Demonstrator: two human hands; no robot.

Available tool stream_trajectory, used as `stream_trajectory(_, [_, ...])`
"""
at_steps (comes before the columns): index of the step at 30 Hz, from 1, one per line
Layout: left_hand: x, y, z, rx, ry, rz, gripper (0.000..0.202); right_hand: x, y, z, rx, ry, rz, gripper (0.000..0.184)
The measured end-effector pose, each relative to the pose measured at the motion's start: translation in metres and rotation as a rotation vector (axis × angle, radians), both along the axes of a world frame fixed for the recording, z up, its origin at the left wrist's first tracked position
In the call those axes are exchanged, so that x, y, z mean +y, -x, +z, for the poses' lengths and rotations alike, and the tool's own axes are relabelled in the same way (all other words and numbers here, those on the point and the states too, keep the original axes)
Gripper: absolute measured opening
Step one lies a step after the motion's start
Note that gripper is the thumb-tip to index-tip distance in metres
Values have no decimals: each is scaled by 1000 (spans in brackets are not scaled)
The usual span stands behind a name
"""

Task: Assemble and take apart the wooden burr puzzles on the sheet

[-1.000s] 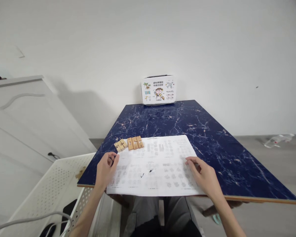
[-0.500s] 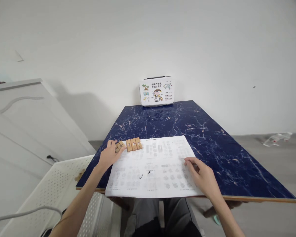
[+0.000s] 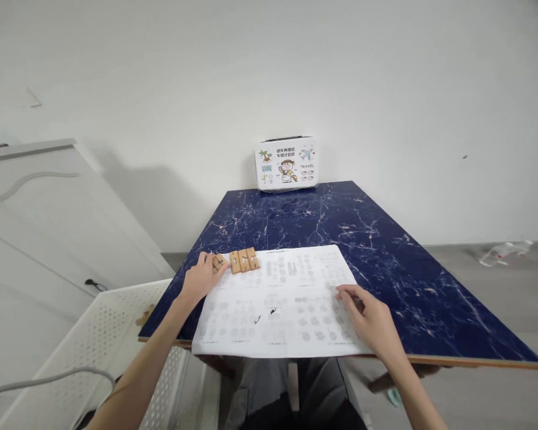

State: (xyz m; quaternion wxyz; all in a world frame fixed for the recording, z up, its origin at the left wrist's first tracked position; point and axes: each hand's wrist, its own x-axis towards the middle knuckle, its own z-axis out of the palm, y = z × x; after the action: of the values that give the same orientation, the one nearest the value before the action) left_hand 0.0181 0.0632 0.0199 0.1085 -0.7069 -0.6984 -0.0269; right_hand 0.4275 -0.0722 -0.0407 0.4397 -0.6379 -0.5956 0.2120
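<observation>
My left hand is at the far left corner of a printed white sheet, its fingers closed around small notched wooden puzzle pieces. Part of these pieces is hidden by the fingers. Just right of them, several flat wooden pieces with cut-out slots lie side by side on the sheet's far edge. My right hand rests on the sheet's right side, fingers curled and the thumb and index tips close together. Nothing shows between them.
The sheet lies on a dark blue marbled table. A white printed case stands at the table's back against the wall. Left of the table are a white perforated basket and a grey cable. Clear plastic bottles lie on the floor at right.
My left fingers have shifted slightly on the small wooden pieces, which sit a little differently in the grasp. The right hand stays in place on the sheet.
</observation>
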Motion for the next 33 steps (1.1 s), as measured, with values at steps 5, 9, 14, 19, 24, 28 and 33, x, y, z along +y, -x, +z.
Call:
stream_trajectory(5, [-1,0,1,19,18,3,65,0,-1,0,1,8,4,37])
stream_trajectory(9, [-3,-1,3,-10,27,-2,64,0,-1,2,-6,-3,3,36])
stream_trajectory(14, [-5,2,6,-95,48,20,65,-1,1,5,-2,-3,-5,34])
stream_trajectory(19, [-6,7,6,-221,32,30,66,-1,2,7,17,-5,0,35])
stream_trajectory(24, [-19,-14,20,-293,-35,-8,60,0,1,6,29,7,3,34])
stream_trajectory(28, [-45,-63,31,-369,1,-166,60,0,0,5,31,-4,3,35])
stream_trajectory(33, [-79,-140,20,-405,167,-512,61,0,1,6,21,-6,0,33])
